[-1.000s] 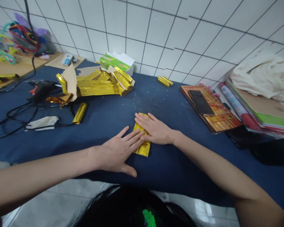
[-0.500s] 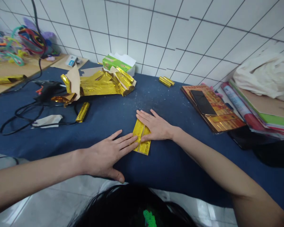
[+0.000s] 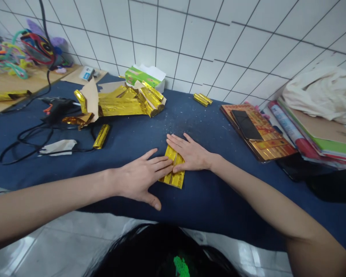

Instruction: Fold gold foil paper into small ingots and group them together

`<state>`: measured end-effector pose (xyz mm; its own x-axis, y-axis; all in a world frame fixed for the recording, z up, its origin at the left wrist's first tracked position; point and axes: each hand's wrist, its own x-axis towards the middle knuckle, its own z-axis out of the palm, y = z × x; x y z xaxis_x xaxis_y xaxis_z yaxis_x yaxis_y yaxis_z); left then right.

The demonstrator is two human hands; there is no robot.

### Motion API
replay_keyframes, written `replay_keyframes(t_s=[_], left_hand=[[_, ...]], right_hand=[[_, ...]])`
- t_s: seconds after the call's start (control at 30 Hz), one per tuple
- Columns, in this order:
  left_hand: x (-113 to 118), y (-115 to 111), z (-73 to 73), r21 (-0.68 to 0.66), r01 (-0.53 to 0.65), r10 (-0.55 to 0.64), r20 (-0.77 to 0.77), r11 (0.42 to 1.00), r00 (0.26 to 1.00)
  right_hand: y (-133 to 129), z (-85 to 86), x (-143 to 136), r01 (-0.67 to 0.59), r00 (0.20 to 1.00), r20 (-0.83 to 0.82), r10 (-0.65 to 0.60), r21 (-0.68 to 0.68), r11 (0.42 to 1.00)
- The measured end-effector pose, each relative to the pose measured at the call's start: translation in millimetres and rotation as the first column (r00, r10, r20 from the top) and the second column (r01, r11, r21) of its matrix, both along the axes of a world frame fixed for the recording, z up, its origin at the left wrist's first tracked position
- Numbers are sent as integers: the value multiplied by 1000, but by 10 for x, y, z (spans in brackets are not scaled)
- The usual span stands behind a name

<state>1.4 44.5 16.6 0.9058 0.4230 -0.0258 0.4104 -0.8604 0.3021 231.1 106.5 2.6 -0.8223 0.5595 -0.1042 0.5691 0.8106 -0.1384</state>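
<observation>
A piece of shiny gold foil-covered card (image 3: 177, 179) lies flat on the blue tablecloth, with a narrow seam running down its middle. My right hand (image 3: 192, 154) rests on its upper right part, fingers stretched out and thumb near the seam. From the left, my left hand (image 3: 142, 176) reaches over the card's left edge. Its fingertips lie on the gold surface, the fingers spread and the thumb pointing toward me. Both hands cover part of the card.
Crumpled gold foil (image 3: 121, 104) lies at the back left beside a black glue gun (image 3: 57, 109) and its cable. A gold roll (image 3: 101, 137) is nearer; two more rolls (image 3: 202, 99) sit by the wall. At right, a phone (image 3: 247, 125) tops a patterned book (image 3: 272, 148).
My left hand has slid right and slightly away from me, further over the gold card. My right hand has stayed nearly in place.
</observation>
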Motion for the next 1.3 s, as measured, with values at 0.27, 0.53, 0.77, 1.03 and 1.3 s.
replay_keyframes(t_s=[0.27, 0.53, 0.77, 1.03, 1.3], left_hand=[[40, 21, -46, 49, 11, -12, 19, 999, 1000], [65, 28, -57, 101, 14, -17, 26, 995, 1000], [58, 6, -62, 103, 1, -2, 16, 995, 1000], [54, 0, -67, 99, 1, 0, -2, 995, 1000], [55, -3, -63, 103, -2, 4, -19, 995, 1000]], right_hand=[[-8, -7, 5, -18, 999, -33, 20, 50, 999], [0, 31, 36, 5, 985, -174, -12, -37, 999], [110, 111, 292, 566, 534, -512, -673, -374, 734], [201, 181, 185, 381, 558, -220, -800, -789, 482], [163, 237, 136, 495, 579, -200, -790, -684, 536]])
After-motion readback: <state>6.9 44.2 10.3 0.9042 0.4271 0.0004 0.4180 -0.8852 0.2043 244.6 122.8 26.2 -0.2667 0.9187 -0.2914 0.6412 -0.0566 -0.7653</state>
